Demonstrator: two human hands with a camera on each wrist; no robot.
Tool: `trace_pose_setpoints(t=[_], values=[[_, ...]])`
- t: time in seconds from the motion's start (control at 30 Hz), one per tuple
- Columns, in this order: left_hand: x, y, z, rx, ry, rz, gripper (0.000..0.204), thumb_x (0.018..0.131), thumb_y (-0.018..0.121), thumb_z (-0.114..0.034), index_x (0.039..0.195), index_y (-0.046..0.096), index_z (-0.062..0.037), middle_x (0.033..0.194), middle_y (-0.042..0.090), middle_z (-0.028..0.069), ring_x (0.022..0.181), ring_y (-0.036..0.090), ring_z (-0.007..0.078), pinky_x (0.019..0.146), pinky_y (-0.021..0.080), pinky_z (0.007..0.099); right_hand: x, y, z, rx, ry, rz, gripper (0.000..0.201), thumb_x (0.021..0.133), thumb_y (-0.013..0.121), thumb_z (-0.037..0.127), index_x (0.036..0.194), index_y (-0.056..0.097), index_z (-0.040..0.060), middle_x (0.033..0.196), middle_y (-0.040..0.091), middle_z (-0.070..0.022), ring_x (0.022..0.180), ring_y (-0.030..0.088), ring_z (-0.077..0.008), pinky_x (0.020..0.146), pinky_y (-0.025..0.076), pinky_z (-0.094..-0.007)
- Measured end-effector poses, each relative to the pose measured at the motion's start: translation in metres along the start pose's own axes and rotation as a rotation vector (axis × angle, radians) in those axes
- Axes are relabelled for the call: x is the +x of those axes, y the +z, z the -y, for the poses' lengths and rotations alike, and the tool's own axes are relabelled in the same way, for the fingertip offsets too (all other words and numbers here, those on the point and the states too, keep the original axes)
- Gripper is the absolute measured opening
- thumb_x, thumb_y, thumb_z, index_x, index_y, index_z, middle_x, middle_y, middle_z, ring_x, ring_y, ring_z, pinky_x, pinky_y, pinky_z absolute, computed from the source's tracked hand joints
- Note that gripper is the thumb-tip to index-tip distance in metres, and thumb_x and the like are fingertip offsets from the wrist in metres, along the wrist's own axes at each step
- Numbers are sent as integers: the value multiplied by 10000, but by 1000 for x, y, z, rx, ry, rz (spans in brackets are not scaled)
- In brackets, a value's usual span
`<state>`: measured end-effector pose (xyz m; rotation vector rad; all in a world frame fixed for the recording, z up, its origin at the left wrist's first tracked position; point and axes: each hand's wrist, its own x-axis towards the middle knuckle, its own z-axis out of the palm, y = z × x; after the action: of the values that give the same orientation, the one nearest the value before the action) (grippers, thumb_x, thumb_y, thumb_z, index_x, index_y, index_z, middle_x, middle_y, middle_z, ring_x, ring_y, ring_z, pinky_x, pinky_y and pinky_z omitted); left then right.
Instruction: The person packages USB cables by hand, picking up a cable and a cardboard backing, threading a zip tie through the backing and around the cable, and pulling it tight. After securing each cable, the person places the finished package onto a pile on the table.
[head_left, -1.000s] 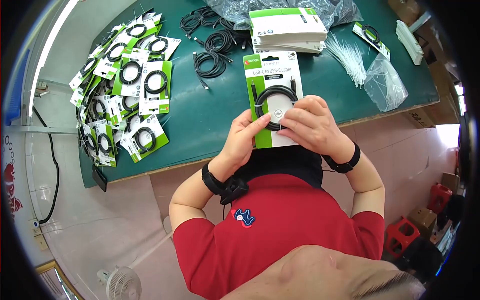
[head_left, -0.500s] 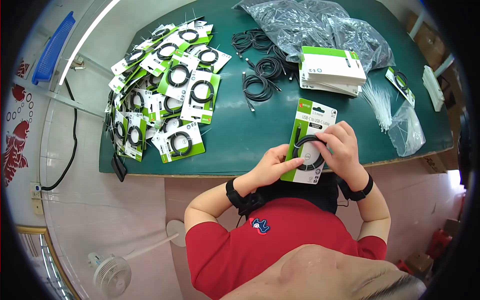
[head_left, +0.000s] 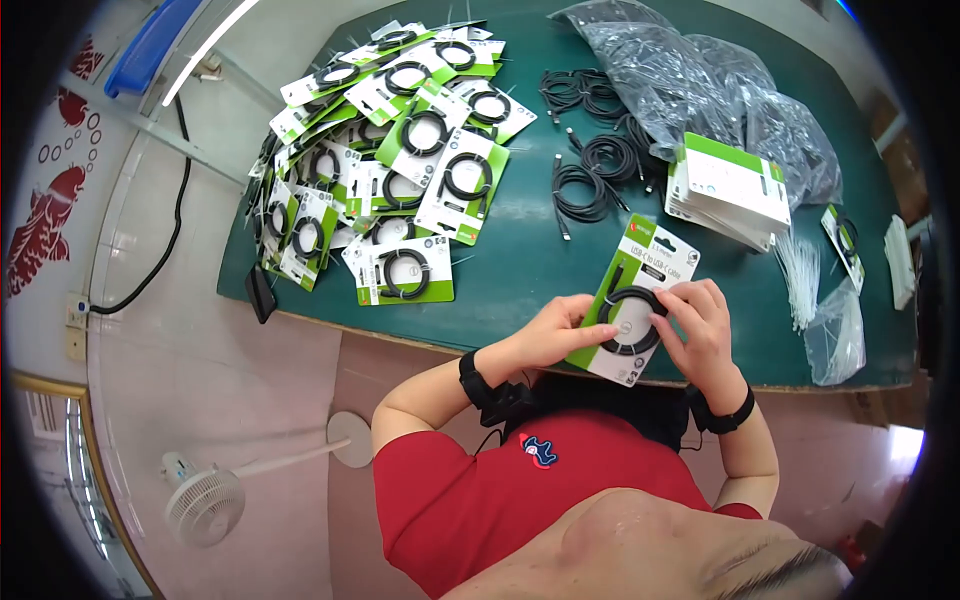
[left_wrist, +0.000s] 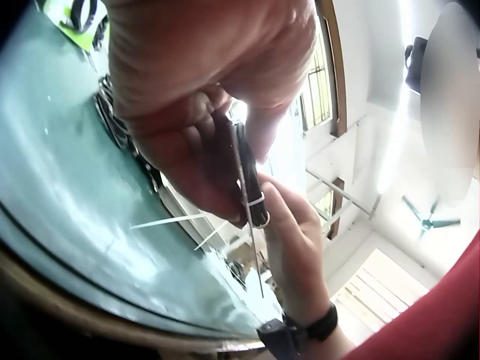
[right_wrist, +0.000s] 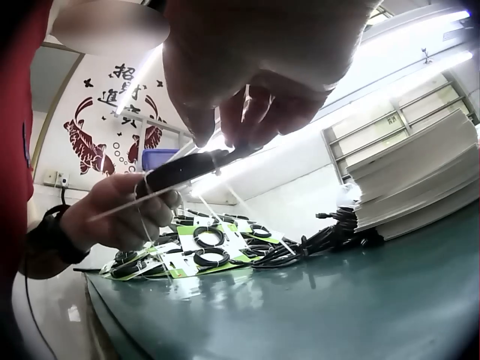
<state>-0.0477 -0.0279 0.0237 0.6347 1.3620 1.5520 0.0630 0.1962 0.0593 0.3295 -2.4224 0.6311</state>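
Observation:
A white and green card (head_left: pixel 672 258) printed "USB-C to USB-C cable" is held near the table's front edge, tilted. My left hand (head_left: pixel 550 333) grips its left side, the thumb lying on the front by the coil. On the card's face sits a coiled black USB-C cable (head_left: pixel 632 350). My right hand (head_left: pixel 703 328) pinches the coil's right side between thumb and fingers. Seen edge-on in the left wrist view, the coil (left_wrist: pixel 251 172) lies against the thin card, with a white tie (left_wrist: pixel 256 201) round it. In the right wrist view the right fingertips meet the coil (right_wrist: pixel 180 172).
Many carded cables (head_left: pixel 405 272) are heaped on the table's left. Loose black cable coils (head_left: pixel 585 190) and clear plastic bags (head_left: pixel 650 75) lie at the back. A stack of cards (head_left: pixel 730 185), white cable ties (head_left: pixel 798 275) and a small plastic bag (head_left: pixel 837 335) are on the right.
The head view has swung left, so the table appears shifted right and lower. Both hands keep hold of the card and cable; the right fingers have moved up along the coil's right side.

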Motion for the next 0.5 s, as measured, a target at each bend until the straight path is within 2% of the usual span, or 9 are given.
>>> trace_pose_setpoints(t=[0.07,0.13,0.17,0.2,0.27,0.33,0.4,0.47,0.5], values=[[-7,-28,5,174,61,-149,334,967,674,-143,1256,596,6,1112,684,59,985,631,98,881,515,267,1,-4,1,30,16,2,295,717,775,-23,998,689,2,914,609,-106,782,572,-277,676,473,-359],[-16,-51,5,150,272,-449,341,965,666,-106,1274,579,9,1133,668,60,1016,616,108,906,502,273,-6,-10,-7,10,86,-105,283,763,745,-53,1036,687,-4,953,607,-114,827,584,-261,715,483,-336],[-21,-63,-3,143,378,-602,347,962,674,-121,1265,573,15,1124,651,57,995,608,106,871,503,266,-11,-13,-11,17,79,-104,283,763,745,-53,1036,687,-4,953,607,-114,827,584,-261,715,483,-336],[-26,-78,-14,136,484,-754,356,958,681,-136,1256,567,21,1116,633,54,973,600,105,835,504,259,-17,-16,-17,44,159,-123,257,777,733,-60,1023,690,1,933,608,-111,824,583,-256,713,477,-334],[-46,-123,-26,198,518,-1149,449,971,668,-148,1346,506,37,1145,644,89,1010,605,120,880,493,250,-25,-22,-26,79,232,-140,233,790,720,-68,1009,692,7,913,608,-109,820,583,-251,711,472,-332],[-63,-169,-47,298,726,-1351,490,981,651,-150,1389,462,46,1187,626,106,983,612,120,860,497,245,-33,-29,-32,80,274,-136,201,813,705,-72,998,688,4,899,609,-109,805,584,-239,702,470,-320],[-84,-236,-62,202,862,-1463,552,991,637,-183,1447,397,13,1220,599,115,934,625,138,769,523,274,-32,-32,-34,77,296,-137,185,825,698,-74,993,687,3,893,610,-109,797,584,-233,697,469,-314],[-105,-266,-126,65,784,-1692,581,994,624,-201,1475,352,-21,1273,567,125,889,637,179,679,540,317,-33,-35,-33,70,313,-129,171,829,693,-75,982,686,3,882,610,-107,784,584,-229,690,470,-313],[-113,-293,-140,46,845,-1737,547,991,626,-212,1444,378,-31,1262,571,120,882,640,194,656,543,326,-34,-37,-32,64,324,-124,164,832,691,-76,976,685,3,876,610,-105,778,583,-227,687,470,-312]])
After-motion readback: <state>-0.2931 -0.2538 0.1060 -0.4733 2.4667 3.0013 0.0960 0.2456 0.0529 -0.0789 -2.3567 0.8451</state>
